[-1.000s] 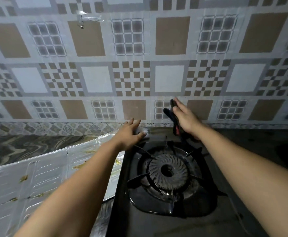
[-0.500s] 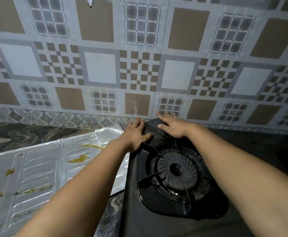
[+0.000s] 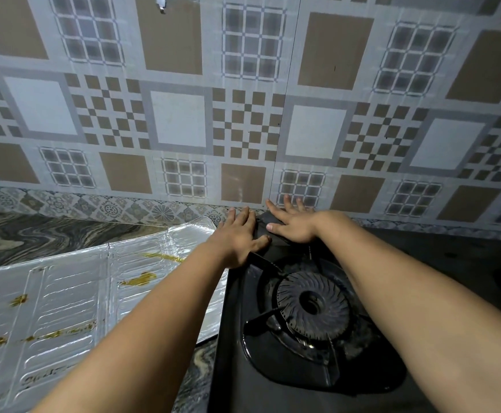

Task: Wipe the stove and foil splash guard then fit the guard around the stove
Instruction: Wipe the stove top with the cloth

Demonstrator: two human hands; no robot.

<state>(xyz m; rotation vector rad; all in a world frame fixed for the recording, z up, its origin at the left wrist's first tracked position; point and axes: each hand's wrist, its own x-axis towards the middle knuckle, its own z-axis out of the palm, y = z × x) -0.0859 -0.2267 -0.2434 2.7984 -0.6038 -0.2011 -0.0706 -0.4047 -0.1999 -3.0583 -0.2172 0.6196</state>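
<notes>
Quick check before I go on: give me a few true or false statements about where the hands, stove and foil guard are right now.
1. Both hands rest on the stove's far edge. True: left hand, right hand.
2. The foil guard stands around the stove. False: it lies flat to the stove's left.
3. The foil guard is spotless. False: yellow-brown stains show.
4. The burner is bare. True.
5. The right hand grips a cloth. False: its fingers lie straight.

I see the foil splash guard [image 3: 73, 296] as thin embossed metal foil — shiny, ribbed, smeared with yellow-brown grease. The stove [image 3: 243, 380] top looks like dark enamelled metal with a dull sheen; its burner [image 3: 311, 305] is matt, finely ridged. The wall tiles [image 3: 243, 99] are smooth and glossy, the countertop [image 3: 49, 236] polished veined stone.
</notes>
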